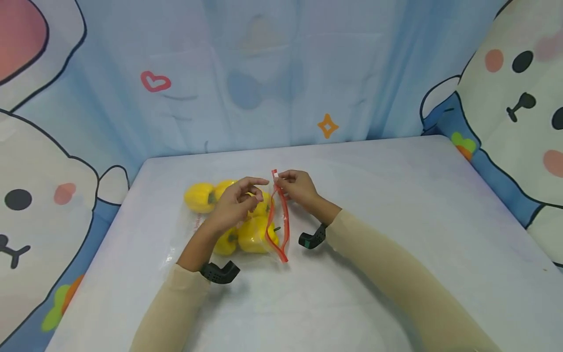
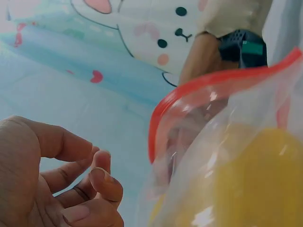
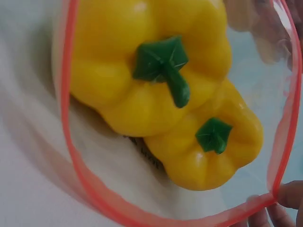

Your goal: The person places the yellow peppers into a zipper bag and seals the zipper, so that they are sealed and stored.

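A clear zip bag with a red zip edge (image 1: pixel 286 222) lies on its side on the table, its mouth gaping toward the right. Several yellow bell peppers (image 1: pixel 252 235) with green stems are inside it; two (image 3: pixel 156 106) show through the mouth in the right wrist view. My right hand (image 1: pixel 300 188) pinches the far end of the red edge between thumb and fingers. Over the peppers, beside the mouth, hovers my left hand (image 1: pixel 234 206), fingers loosely bent with nothing between them. In the left wrist view that hand (image 2: pixel 66 179) is apart from the bag's rim.
A white cloth covers the table (image 1: pixel 387 195). Behind it and along both sides hangs a light blue curtain (image 1: pixel 272 73) printed with cartoon animals. Each wrist wears a black camera band, one on the left wrist (image 1: pixel 220 273) and one on the right (image 1: pixel 312 238).
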`<state>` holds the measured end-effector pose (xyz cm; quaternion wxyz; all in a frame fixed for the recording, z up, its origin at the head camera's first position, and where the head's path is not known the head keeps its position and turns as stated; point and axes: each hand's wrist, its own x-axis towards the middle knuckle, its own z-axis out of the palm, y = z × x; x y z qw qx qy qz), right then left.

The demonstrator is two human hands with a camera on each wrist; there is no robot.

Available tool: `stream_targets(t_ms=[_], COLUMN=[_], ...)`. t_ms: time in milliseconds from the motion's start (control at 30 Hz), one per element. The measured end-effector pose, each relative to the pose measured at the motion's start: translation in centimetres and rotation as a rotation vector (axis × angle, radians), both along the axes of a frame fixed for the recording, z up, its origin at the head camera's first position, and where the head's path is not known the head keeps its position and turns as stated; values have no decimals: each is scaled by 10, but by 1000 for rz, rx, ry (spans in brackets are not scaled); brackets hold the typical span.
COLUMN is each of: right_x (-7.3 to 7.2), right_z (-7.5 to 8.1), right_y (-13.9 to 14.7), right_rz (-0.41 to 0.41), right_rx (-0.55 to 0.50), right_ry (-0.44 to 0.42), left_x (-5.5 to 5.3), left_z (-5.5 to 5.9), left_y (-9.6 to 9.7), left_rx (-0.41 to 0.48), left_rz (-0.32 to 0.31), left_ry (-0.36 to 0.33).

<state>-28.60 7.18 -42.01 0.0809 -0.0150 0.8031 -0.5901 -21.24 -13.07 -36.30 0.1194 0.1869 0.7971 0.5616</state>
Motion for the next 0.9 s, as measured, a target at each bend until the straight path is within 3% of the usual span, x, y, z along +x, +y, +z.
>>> stream_targets(t_ms=[67,133,267,400,567,767,900], right_x=[1,2,4,3,2,4,4], right_z=[0,0,1,3,1,-2,-2], right_y=[0,2,5,4,4,5,6], right_rz=[-6,-17,-15,2,25,45,45], right_rx=[5,-2,-5,-4,-29,-26,-26], right_ry=[79,161,270,300,317,354,356], left_x=[-6,-17,-50,-82,-108,-115,-117], left_z=[8,18,32,34,22,11,6], left_y=[-1,1,6,7,9,12,12], left_rx=[-48,-157,-400,-526,-491,-429,-376], left_rz=[12,1,-46,-137,-264,-199,-207], left_ry=[58,140,268,271,216,219,147])
